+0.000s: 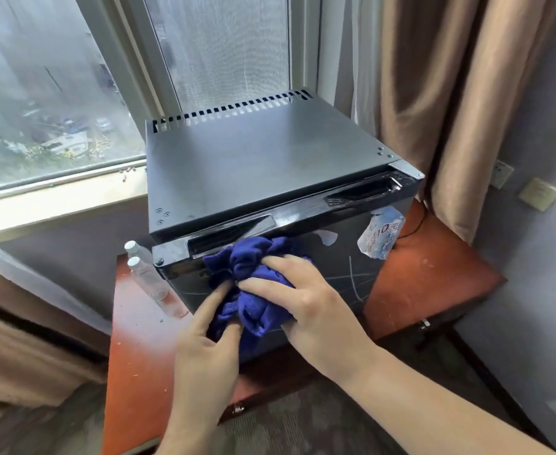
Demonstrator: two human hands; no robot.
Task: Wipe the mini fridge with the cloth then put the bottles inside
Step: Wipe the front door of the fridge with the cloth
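A black mini fridge (263, 165) stands on a reddish wooden table (138, 356), its door shut and facing me. A crumpled blue cloth (253, 257) lies against the upper part of the door. My right hand (306, 303) presses on the cloth from the right, fingers spread over it. My left hand (207, 349) touches the cloth's lower left edge with forefinger and thumb. Two clear plastic bottles (145, 274) with white caps stand on the table at the fridge's left front corner.
A window and sill (56, 198) lie behind and left of the fridge. Beige curtains (440, 93) hang at the right. A torn sticker (381, 231) is on the door's upper right. A black cable (416, 224) runs across the table right of the fridge.
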